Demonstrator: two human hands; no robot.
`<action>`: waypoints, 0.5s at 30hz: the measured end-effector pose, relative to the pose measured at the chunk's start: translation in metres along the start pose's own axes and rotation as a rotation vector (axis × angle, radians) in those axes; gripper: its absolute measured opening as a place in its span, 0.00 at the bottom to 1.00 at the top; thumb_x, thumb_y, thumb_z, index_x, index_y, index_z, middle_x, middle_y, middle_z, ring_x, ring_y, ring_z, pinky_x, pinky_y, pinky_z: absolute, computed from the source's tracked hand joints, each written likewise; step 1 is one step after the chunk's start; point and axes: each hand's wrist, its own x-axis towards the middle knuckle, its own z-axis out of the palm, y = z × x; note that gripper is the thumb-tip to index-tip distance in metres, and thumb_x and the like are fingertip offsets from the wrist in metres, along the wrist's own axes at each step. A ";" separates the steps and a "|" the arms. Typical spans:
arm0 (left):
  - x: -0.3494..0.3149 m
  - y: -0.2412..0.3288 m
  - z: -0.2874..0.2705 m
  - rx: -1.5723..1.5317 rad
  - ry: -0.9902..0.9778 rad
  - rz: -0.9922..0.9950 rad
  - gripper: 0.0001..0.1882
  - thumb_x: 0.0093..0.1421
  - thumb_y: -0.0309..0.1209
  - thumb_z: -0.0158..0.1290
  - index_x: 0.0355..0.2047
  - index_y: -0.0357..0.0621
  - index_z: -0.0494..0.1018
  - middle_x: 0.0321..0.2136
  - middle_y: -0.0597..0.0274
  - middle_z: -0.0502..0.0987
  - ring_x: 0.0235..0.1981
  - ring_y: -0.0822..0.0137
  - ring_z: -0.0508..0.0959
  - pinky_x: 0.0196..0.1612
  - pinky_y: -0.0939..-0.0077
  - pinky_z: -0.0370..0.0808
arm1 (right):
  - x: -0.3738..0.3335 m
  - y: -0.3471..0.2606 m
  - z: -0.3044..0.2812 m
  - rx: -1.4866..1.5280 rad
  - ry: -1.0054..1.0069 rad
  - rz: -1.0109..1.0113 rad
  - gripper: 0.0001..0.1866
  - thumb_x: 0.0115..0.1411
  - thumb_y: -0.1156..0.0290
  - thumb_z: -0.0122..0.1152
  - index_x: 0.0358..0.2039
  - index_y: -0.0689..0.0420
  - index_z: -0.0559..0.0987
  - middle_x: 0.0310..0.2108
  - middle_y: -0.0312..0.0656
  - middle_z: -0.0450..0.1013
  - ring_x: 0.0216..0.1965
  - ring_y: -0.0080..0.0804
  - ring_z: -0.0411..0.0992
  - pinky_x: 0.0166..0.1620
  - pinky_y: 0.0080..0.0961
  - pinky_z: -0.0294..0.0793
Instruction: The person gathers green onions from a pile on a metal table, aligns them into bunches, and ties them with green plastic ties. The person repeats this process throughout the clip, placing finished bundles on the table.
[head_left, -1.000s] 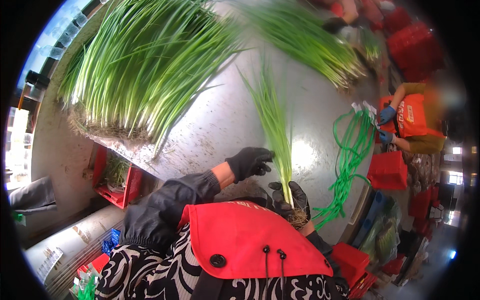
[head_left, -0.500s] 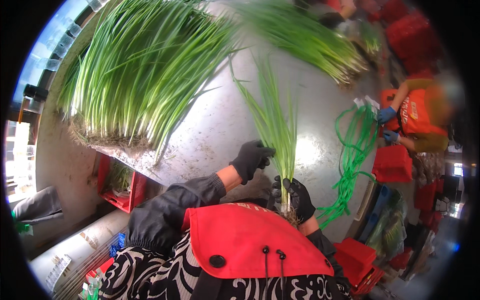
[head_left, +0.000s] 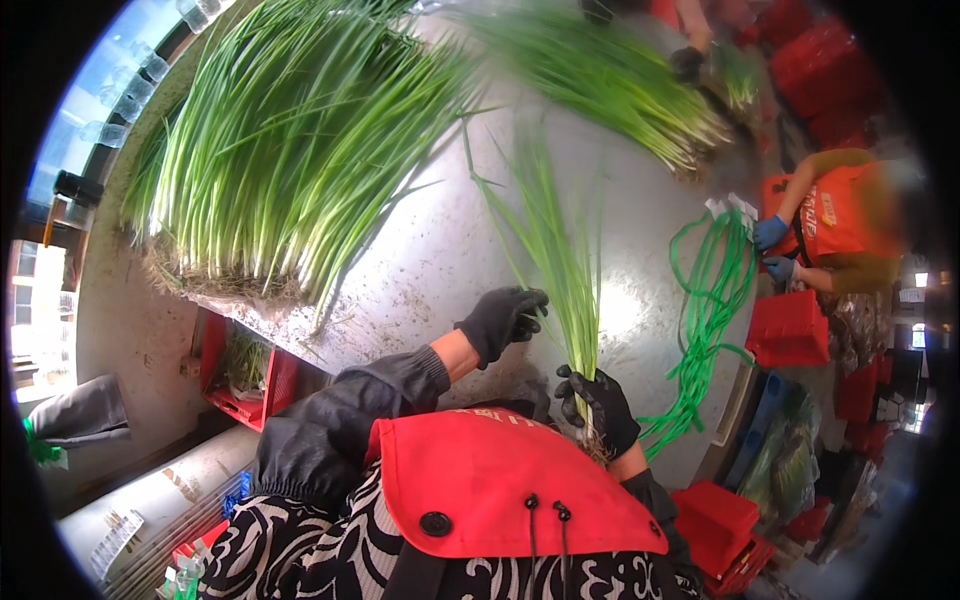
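My right hand (head_left: 607, 412), in a black glove, is closed round the white lower stalks of a small bunch of green onions (head_left: 567, 290). The bunch leans slightly left, leaves pointing away from me and roots just below the hand. My left hand (head_left: 503, 325), also black-gloved, is beside the leaves on their left. Its fingers are curled together close to an outer leaf; what they pinch, if anything, is too small to make out. A large heap of green onions (head_left: 270, 170) lies at the left of the metal table (head_left: 420, 240), roots toward me.
More green onions (head_left: 640, 95) lie at the far right. Green straps (head_left: 705, 320) lie along the table's right edge. Beyond it, a blue-gloved co-worker (head_left: 835, 215) stands near a red crate (head_left: 788, 328). Another red crate (head_left: 240, 375) sits below the table's left edge.
My right hand and the bunch's root end have moved slightly right, away from my left hand. The left hand has barely shifted. A dark-gloved hand now shows at the far right pile.
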 end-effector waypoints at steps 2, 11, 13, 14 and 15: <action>0.002 0.002 0.012 -0.156 0.018 0.004 0.13 0.65 0.36 0.50 0.43 0.41 0.74 0.33 0.65 0.77 0.25 0.74 0.75 0.29 0.78 0.73 | -0.018 -0.004 -0.001 0.011 -0.007 0.005 0.16 0.66 0.65 0.54 0.49 0.61 0.72 0.30 0.41 0.75 0.19 0.22 0.68 0.22 0.18 0.64; 0.013 0.020 0.004 0.526 -0.097 0.715 0.13 0.68 0.32 0.44 0.46 0.38 0.70 0.34 0.62 0.75 0.27 0.71 0.74 0.29 0.78 0.70 | -0.085 0.024 -0.037 -0.103 0.024 -0.078 0.19 0.63 0.67 0.57 0.50 0.66 0.72 0.37 0.46 0.77 0.30 0.26 0.75 0.31 0.22 0.73; 0.010 0.027 0.003 0.636 -0.086 0.783 0.13 0.68 0.31 0.43 0.47 0.37 0.70 0.31 0.62 0.75 0.25 0.72 0.73 0.26 0.80 0.69 | -0.094 0.037 -0.047 -0.014 0.010 -0.060 0.19 0.63 0.69 0.56 0.51 0.67 0.72 0.37 0.45 0.77 0.31 0.26 0.75 0.32 0.22 0.73; 0.006 0.028 -0.005 0.596 -0.073 0.774 0.13 0.68 0.31 0.43 0.47 0.37 0.69 0.33 0.61 0.75 0.25 0.72 0.73 0.26 0.80 0.70 | -0.095 0.043 -0.051 0.022 -0.017 -0.039 0.18 0.62 0.71 0.56 0.51 0.67 0.72 0.37 0.45 0.77 0.31 0.26 0.75 0.33 0.22 0.73; 0.001 0.031 -0.005 0.556 -0.075 0.764 0.14 0.68 0.32 0.43 0.48 0.37 0.69 0.34 0.61 0.76 0.26 0.72 0.73 0.27 0.81 0.70 | -0.096 0.052 -0.061 0.028 -0.021 0.002 0.18 0.62 0.74 0.55 0.52 0.66 0.72 0.37 0.45 0.77 0.34 0.28 0.75 0.36 0.23 0.74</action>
